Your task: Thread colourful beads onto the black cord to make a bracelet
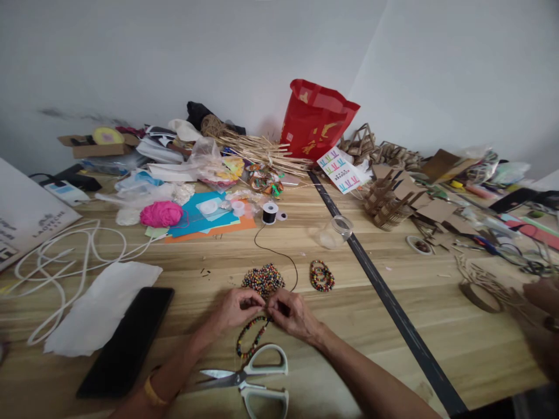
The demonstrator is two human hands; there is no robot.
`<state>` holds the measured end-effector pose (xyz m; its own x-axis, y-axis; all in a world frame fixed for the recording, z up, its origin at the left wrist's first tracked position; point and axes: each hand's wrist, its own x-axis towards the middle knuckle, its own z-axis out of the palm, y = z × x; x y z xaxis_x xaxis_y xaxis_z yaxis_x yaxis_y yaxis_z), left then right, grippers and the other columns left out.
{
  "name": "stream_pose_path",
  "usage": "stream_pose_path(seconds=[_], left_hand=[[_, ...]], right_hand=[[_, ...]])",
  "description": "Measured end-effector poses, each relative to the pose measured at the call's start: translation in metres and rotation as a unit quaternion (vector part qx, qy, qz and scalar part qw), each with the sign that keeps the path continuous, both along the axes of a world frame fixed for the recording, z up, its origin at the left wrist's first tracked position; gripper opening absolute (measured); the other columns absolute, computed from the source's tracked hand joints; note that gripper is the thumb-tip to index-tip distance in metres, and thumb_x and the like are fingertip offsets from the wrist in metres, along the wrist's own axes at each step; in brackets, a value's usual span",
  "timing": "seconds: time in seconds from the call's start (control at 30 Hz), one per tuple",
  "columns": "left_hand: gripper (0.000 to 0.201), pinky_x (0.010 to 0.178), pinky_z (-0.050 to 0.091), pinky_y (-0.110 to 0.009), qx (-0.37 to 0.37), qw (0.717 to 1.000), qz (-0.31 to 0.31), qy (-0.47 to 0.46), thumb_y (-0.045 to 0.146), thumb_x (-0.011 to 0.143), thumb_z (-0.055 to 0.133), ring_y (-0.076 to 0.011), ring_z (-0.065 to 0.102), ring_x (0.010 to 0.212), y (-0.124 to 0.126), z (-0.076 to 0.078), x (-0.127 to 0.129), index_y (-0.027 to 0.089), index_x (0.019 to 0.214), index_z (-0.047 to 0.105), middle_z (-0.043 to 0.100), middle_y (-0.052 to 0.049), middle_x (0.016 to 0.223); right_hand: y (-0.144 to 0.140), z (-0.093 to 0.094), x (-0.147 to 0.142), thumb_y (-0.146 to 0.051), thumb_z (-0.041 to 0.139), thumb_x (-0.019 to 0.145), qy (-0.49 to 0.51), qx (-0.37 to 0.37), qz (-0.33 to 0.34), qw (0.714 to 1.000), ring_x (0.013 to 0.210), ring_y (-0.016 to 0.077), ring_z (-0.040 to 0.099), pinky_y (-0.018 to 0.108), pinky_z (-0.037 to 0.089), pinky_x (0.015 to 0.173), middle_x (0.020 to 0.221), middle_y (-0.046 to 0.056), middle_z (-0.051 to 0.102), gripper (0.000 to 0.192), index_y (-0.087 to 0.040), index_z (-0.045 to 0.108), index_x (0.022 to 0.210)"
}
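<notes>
My left hand (236, 309) and my right hand (293, 314) meet fingertip to fingertip, both pinched on a thin black cord (279, 252). The cord curves back from a black spool (269, 213) and passes behind my right hand. A strand of multicoloured beads (243, 340) hangs in a loop on the table just below my fingers. Right behind my hands lies a pile of loose multicoloured beads (264, 278). Several finished-looking beaded bracelets (322, 276) are stacked to the right. Scissors with white handles (239, 378) lie open in front. The exact bit between my fingertips is too small to make out.
A black phone (126, 343) lies on white paper (105, 302) at left, beside a white cable (65, 262). Behind are pink yarn (161, 214), a clear round container (335, 231) and a red bag (318, 119). Another person's hand (541, 298) shows at far right.
</notes>
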<state>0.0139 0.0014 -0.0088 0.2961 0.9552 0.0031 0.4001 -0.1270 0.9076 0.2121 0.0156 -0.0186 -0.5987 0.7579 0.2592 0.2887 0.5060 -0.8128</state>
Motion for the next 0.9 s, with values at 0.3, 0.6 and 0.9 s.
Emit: stream_pose_path(seconds=[0.3, 0.6, 0.9], left_hand=[[0.011, 0.064, 0.049, -0.022, -0.012, 1.0, -0.002, -0.002, 0.016, 0.072, 0.062, -0.015, 0.064, 0.068, -0.0013, 0.0018, 0.0008, 0.016, 0.074, 0.072, 0.073, -0.004, 0.074], [0.007, 0.058, 0.046, -0.02, -0.027, 0.999, 0.007, -0.028, 0.016, 0.068, 0.061, -0.0129, 0.059, 0.061, -0.0004, -0.0029, 0.0027, 0.014, 0.07, 0.068, 0.068, -0.002, 0.066], [0.005, 0.056, 0.046, -0.019, -0.028, 0.999, 0.01, -0.026, 0.015, 0.068, 0.063, -0.0123, 0.058, 0.06, -0.0006, -0.005, 0.0027, 0.015, 0.069, 0.068, 0.067, -0.001, 0.065]], right_hand=[[0.0008, 0.0008, 0.0003, -0.013, 0.056, 0.08, -0.002, 0.006, 0.001, 1.0, 0.062, 0.0119, 0.052, 0.021, 0.039, 0.057, 0.069, 0.001, 0.058, 0.005, -0.016, 0.059, 0.077], [0.0015, -0.0021, 0.0001, -0.013, 0.055, 0.08, -0.001, 0.009, 0.001, 1.0, 0.061, 0.0113, 0.051, 0.02, 0.038, 0.057, 0.069, 0.0, 0.058, 0.005, -0.016, 0.058, 0.077], [0.0009, -0.0001, 0.001, -0.014, 0.055, 0.081, -0.006, 0.008, 0.005, 1.0, 0.061, 0.0114, 0.05, 0.021, 0.039, 0.056, 0.069, 0.001, 0.057, 0.005, -0.017, 0.057, 0.078]])
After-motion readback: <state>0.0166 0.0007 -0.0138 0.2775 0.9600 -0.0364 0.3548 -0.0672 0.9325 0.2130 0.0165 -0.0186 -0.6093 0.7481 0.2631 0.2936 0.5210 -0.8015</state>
